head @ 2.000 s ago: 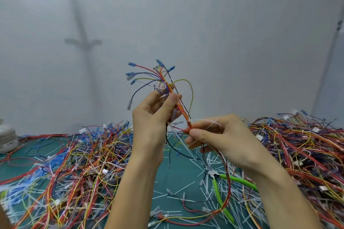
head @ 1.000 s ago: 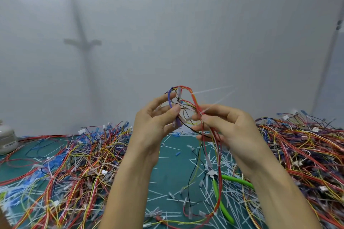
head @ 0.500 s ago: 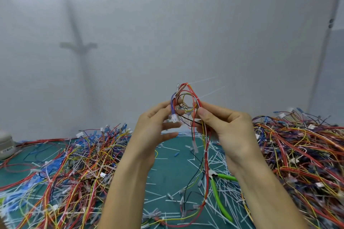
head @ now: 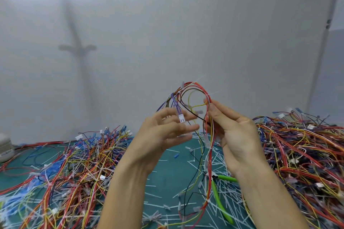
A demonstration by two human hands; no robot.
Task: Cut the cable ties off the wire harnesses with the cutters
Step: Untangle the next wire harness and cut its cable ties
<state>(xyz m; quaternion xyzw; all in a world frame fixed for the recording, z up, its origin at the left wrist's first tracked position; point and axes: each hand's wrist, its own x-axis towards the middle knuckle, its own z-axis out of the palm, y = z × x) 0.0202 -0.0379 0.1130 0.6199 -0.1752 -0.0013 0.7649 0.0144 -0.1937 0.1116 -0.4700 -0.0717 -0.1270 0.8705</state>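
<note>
**Asker:** At centre frame, above the teal mat (head: pixel 167 182), what are the two hands doing?

**Describer:** The right hand (head: pixel 232 130) pinches a wire harness (head: pixel 210 151) between thumb and fingers, just under its top loop. Red, yellow and black wires trail from there down to the mat. The left hand (head: pixel 163 132) is spread with fairly straight fingers and grips nothing. A white connector (head: pixel 181 118) on purple wires hangs in front of those fingers (blur hides whether it touches them).

**Asker:** Does the harness carry ties?

**Describer:** Yes, white cable ties (head: pixel 216 92), with thin tails sticking out beside the loop.

**Asker:** Where are the cutters?

**Describer:** The green-handled cutters (head: pixel 226 178) lie on the mat beneath the right forearm, in neither hand, among loose tie pieces (head: pixel 219 161). A left heap (head: pixel 74 163) and a right heap (head: pixel 307 154) of tangled harnesses flank the mat.
</note>
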